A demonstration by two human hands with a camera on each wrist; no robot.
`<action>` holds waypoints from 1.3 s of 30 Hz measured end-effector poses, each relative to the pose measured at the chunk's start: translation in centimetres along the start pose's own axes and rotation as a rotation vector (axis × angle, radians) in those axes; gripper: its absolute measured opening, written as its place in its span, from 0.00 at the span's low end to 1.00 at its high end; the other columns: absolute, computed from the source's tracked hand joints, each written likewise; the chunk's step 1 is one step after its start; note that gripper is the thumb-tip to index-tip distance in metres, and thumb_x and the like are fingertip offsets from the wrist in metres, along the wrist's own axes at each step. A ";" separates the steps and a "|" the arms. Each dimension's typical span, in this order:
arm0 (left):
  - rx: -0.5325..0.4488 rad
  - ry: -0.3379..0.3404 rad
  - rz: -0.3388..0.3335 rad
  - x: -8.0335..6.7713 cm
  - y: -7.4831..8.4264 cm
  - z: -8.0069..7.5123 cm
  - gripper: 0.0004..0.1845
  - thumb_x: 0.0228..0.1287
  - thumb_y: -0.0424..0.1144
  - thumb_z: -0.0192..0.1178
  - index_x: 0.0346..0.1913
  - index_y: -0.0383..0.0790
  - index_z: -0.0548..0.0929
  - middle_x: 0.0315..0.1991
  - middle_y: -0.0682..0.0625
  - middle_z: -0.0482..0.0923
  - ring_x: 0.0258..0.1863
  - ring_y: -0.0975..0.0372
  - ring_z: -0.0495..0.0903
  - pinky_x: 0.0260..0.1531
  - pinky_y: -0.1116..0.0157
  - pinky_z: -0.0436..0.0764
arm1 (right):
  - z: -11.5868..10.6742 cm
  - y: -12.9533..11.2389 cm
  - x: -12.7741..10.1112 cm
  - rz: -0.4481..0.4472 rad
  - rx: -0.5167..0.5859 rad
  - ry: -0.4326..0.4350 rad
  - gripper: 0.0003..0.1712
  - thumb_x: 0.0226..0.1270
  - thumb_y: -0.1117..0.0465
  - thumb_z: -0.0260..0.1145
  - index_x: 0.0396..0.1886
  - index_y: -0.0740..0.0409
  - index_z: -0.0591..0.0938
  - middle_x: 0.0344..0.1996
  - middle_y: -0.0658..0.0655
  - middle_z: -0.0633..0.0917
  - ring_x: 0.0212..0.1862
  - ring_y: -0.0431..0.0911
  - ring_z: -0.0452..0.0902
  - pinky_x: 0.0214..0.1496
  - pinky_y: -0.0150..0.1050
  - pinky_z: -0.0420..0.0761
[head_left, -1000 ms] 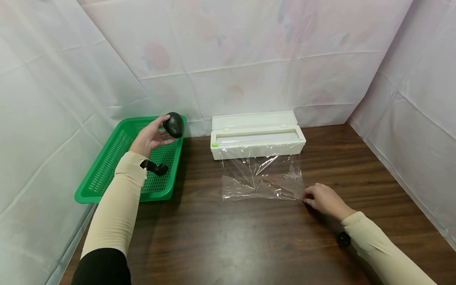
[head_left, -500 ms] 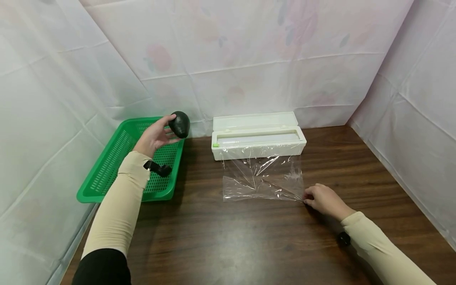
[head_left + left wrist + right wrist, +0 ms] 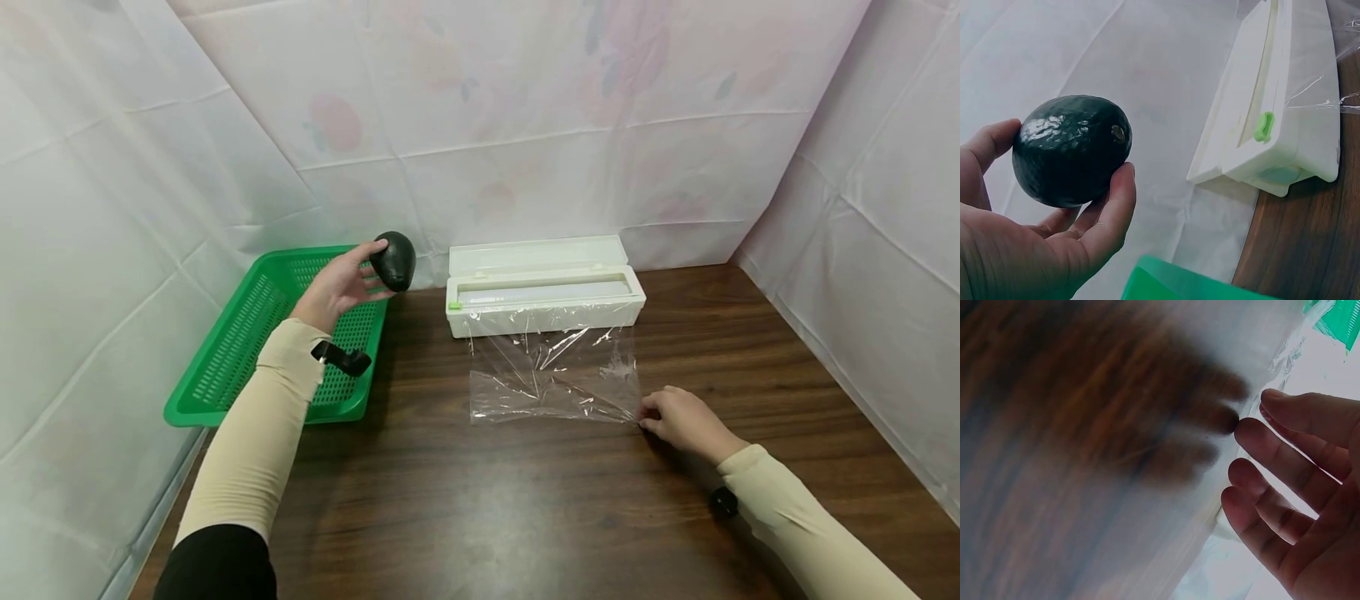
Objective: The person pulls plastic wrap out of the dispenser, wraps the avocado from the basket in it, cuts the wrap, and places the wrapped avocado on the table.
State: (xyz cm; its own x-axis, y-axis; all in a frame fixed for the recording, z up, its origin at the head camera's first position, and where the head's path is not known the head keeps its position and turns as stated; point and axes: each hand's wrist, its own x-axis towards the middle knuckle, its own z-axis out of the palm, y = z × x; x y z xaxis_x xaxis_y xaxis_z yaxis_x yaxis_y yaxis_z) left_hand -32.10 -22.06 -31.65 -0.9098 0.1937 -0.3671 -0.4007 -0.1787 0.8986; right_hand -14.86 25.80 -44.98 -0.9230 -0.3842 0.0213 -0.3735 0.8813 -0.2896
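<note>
My left hand (image 3: 333, 292) holds a dark, glossy avocado (image 3: 393, 262) between thumb and fingertips, raised over the right edge of the green basket (image 3: 176, 414). In the left wrist view, the avocado (image 3: 1072, 153) shows its stem scar facing right. Clear cling film (image 3: 551, 379) stretches out flat on the table from the front of a white dispenser box (image 3: 543, 319), whose lid stands up at the back. At the film's near right corner, my right hand (image 3: 690, 425) pinches it between thumb and index finger; in the right wrist view, the other fingers (image 3: 1250, 506) are spread loosely.
A light green slider (image 3: 1264, 127) sits at the left end of the dispenser box. White patterned cloth (image 3: 495, 125) hangs behind and on both sides of the brown wooden table (image 3: 495, 508). The slatted basket stands by the left cloth.
The left hand has carried the avocado a little to the right, from over the basket toward its right edge. The right hand and the film have stayed put.
</note>
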 end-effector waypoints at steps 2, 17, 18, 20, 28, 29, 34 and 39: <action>0.012 0.001 0.004 0.0 -0.1 0.2 0.41 0.69 0.51 0.57 0.78 0.57 0.46 0.78 0.44 0.45 0.76 0.47 0.52 0.73 0.46 0.56 | 0.0 0.0 0.0 0.000 -0.001 0.000 0.07 0.56 0.65 0.71 0.22 0.50 0.84 0.24 0.47 0.83 0.31 0.43 0.75 0.34 0.42 0.75; 0.099 -0.022 0.031 -0.7 -0.3 2.4 0.41 0.69 0.51 0.57 0.78 0.54 0.49 0.77 0.43 0.48 0.74 0.45 0.57 0.70 0.45 0.62 | 0.0 -0.1 -0.1 -0.016 0.000 0.017 0.07 0.55 0.66 0.72 0.22 0.51 0.83 0.22 0.46 0.82 0.29 0.42 0.73 0.32 0.41 0.74; 0.111 -0.027 0.036 -0.8 -0.3 2.6 0.40 0.69 0.51 0.57 0.78 0.54 0.49 0.77 0.42 0.48 0.74 0.44 0.57 0.70 0.45 0.62 | 0.0 -0.1 -0.1 -0.009 0.000 0.017 0.07 0.55 0.65 0.72 0.22 0.51 0.83 0.23 0.46 0.82 0.29 0.42 0.73 0.32 0.41 0.74; 0.136 -0.032 0.049 -0.9 -0.4 3.0 0.39 0.70 0.51 0.56 0.78 0.52 0.50 0.77 0.41 0.49 0.73 0.44 0.59 0.70 0.44 0.62 | 0.0 0.0 -0.1 -0.004 -0.004 0.017 0.08 0.55 0.65 0.72 0.22 0.50 0.83 0.23 0.47 0.82 0.30 0.43 0.74 0.33 0.42 0.75; 0.208 -0.035 0.082 -1.3 -0.7 3.9 0.39 0.71 0.51 0.55 0.78 0.48 0.50 0.78 0.42 0.48 0.70 0.43 0.63 0.69 0.43 0.64 | 0.1 0.2 -0.1 0.002 -0.006 0.005 0.07 0.56 0.65 0.71 0.22 0.50 0.83 0.24 0.47 0.83 0.30 0.44 0.75 0.33 0.43 0.75; 0.211 -0.039 0.085 -1.3 -0.7 4.0 0.39 0.70 0.51 0.55 0.78 0.48 0.51 0.78 0.42 0.49 0.70 0.43 0.64 0.69 0.43 0.64 | 0.1 0.2 -0.1 0.003 -0.005 0.005 0.07 0.56 0.65 0.71 0.22 0.50 0.83 0.24 0.47 0.83 0.30 0.44 0.75 0.33 0.43 0.74; 0.244 -0.066 0.101 -1.6 -0.7 4.6 0.36 0.70 0.52 0.55 0.76 0.46 0.57 0.75 0.40 0.55 0.62 0.47 0.72 0.68 0.43 0.66 | 0.0 0.3 -0.1 0.018 -0.007 0.004 0.07 0.56 0.65 0.72 0.22 0.50 0.83 0.24 0.47 0.83 0.30 0.43 0.74 0.34 0.43 0.74; 0.246 -0.071 0.115 -2.0 -0.8 5.2 0.35 0.70 0.51 0.55 0.75 0.44 0.58 0.73 0.39 0.59 0.47 0.57 0.80 0.66 0.44 0.68 | 0.1 0.3 -0.2 0.015 -0.003 0.011 0.08 0.56 0.65 0.72 0.22 0.50 0.83 0.23 0.47 0.83 0.30 0.44 0.75 0.34 0.43 0.74</action>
State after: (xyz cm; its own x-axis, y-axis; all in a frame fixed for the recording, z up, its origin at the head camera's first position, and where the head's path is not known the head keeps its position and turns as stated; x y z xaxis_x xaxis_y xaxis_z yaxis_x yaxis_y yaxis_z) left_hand -29.40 -17.33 -30.40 -0.9343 0.2543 -0.2498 -0.2494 0.0345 0.9678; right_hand -14.81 26.12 -45.16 -0.9295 -0.3677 0.0276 -0.3597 0.8877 -0.2876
